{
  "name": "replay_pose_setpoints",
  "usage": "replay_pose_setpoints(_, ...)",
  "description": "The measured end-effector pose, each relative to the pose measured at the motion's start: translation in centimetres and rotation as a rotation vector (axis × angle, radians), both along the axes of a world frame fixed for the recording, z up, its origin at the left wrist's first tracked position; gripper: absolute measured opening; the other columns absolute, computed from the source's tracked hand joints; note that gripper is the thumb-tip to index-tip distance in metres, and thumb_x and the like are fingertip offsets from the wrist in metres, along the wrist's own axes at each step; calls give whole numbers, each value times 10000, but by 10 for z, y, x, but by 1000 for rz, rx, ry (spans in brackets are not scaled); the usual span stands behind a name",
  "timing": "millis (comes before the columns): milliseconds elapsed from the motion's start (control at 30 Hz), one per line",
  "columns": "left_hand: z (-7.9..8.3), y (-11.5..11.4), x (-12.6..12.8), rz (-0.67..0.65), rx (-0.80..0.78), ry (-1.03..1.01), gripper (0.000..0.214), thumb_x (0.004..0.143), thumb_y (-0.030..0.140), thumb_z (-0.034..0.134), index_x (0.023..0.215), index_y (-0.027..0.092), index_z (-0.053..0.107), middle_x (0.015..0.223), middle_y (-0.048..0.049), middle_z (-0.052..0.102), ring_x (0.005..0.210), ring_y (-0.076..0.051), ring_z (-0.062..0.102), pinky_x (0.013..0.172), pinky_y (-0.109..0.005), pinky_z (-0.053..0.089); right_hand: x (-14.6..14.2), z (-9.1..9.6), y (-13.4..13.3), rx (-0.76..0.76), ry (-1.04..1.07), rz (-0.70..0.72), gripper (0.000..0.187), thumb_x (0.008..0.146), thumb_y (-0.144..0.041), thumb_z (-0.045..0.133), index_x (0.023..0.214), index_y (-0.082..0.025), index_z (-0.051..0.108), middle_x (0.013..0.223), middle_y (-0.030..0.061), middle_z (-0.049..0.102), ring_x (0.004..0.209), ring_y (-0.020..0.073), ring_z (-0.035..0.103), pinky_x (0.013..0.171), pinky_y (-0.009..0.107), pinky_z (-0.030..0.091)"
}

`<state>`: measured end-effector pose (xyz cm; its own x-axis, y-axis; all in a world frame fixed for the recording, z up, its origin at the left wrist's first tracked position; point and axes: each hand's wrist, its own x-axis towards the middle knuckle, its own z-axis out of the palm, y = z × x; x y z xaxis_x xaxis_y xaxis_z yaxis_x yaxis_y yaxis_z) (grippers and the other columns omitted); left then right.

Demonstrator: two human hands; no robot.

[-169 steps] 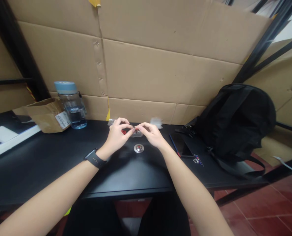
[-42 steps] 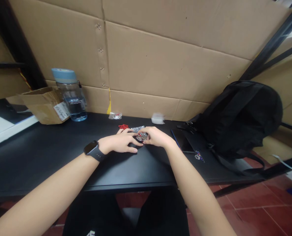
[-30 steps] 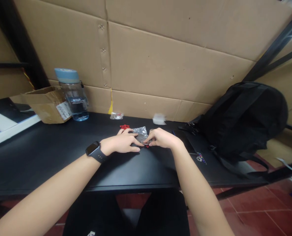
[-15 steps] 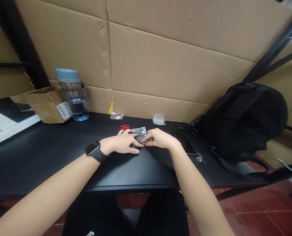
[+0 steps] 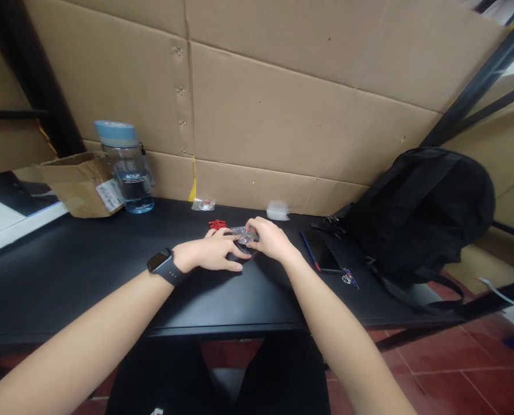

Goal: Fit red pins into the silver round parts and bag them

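Both hands meet at the middle of the black desk [image 5: 66, 276]. My left hand [image 5: 211, 252], with a dark watch on its wrist, lies flat with fingers stretched out toward a small clear plastic bag [image 5: 242, 233]. My right hand [image 5: 269, 239] curls over the same bag, its fingertips pinched on it; what lies under them is hidden. A little heap of small red pieces [image 5: 217, 223] sits just behind my left fingers.
A blue-capped water bottle [image 5: 124, 167] and an open cardboard box [image 5: 81, 183] stand at the back left. Another small clear bag [image 5: 203, 204] and a white object [image 5: 278, 210] lie by the cardboard wall. A phone [image 5: 321, 251] and black backpack [image 5: 416, 213] occupy the right.
My right hand has shifted a little left and back, onto the clear bag. My left hand stays flat on the desk. Several seconds ago both hands held the bag up in the air.
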<state>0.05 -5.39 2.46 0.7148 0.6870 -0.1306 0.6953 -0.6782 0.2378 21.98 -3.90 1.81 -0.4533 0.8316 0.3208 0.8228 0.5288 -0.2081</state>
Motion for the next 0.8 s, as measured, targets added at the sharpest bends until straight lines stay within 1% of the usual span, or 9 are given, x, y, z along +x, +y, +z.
replay_pose_setpoints(133,1,-2,0,-14,10,7,404,926,573,647,1328,540,665,1721,43,270,1560,-438,173,1204,-678,129,-5,-7,4,75,-69,-101,304,856,-285,780,1120,-267,629,1089,36,633,985,204,603,705,268,412)
replay_pose_setpoints(300,-1,4,-4,-16,7,6,380,914,569,667,1289,520,701,1704,31,317,1548,-440,203,1195,-683,138,-13,-18,11,83,-92,-173,208,922,-257,673,1128,-246,650,1153,76,626,1050,236,590,793,312,458)
replay_pose_setpoints(400,0,13,-12,-18,-4,-61,270,924,557,645,1136,462,785,1617,27,474,1537,-419,250,1193,-670,158,-9,-16,13,32,-7,-37,250,887,-251,722,1130,-229,668,1132,72,621,1045,222,589,826,303,462)
replay_pose_setpoints(467,1,20,-18,-22,14,-165,294,962,546,576,1045,370,797,1434,-4,653,1466,-375,391,1189,-586,252,0,-9,13,-25,92,117,290,861,-294,775,1123,-209,681,1085,60,626,979,193,596,829,288,462)
replay_pose_setpoints(533,1,27,-23,2,41,-302,368,1017,496,452,1027,290,758,1212,-33,744,1278,-306,574,1110,-459,391,12,0,11,-82,189,223,250,898,-332,748,1098,-191,697,995,39,640,868,159,593,795,270,456)
replay_pose_setpoints(600,-1,30,-25,34,86,-394,337,1016,372,401,1049,250,713,1094,-39,747,1073,-249,654,988,-373,463,23,8,9,-123,219,244,141,935,-261,689,1048,-184,723,918,21,648,802,141,581,763,257,439)
replay_pose_setpoints(633,-3,32,-24,43,119,-400,282,982,316,435,1060,243,696,1079,-38,740,1022,-237,657,952,-355,469,27,10,9,-135,202,235,121,906,-197,703,1021,-184,738,903,15,647,791,137,576,757,252,431)
replay_pose_setpoints(733,-12,32,-20,48,220,-324,248,841,241,618,1082,255,674,1105,-34,716,1066,-251,622,955,-360,440,31,9,11,-160,130,226,283,738,-54,797,983,-194,771,925,9,633,804,134,566,768,242,425)
replay_pose_setpoints(800,-16,33,-17,41,246,-299,200,842,275,673,1041,265,694,1121,-38,701,1113,-262,595,981,-375,415,29,5,12,-168,109,254,257,728,-66,821,947,-194,778,938,16,629,813,138,564,778,244,431)
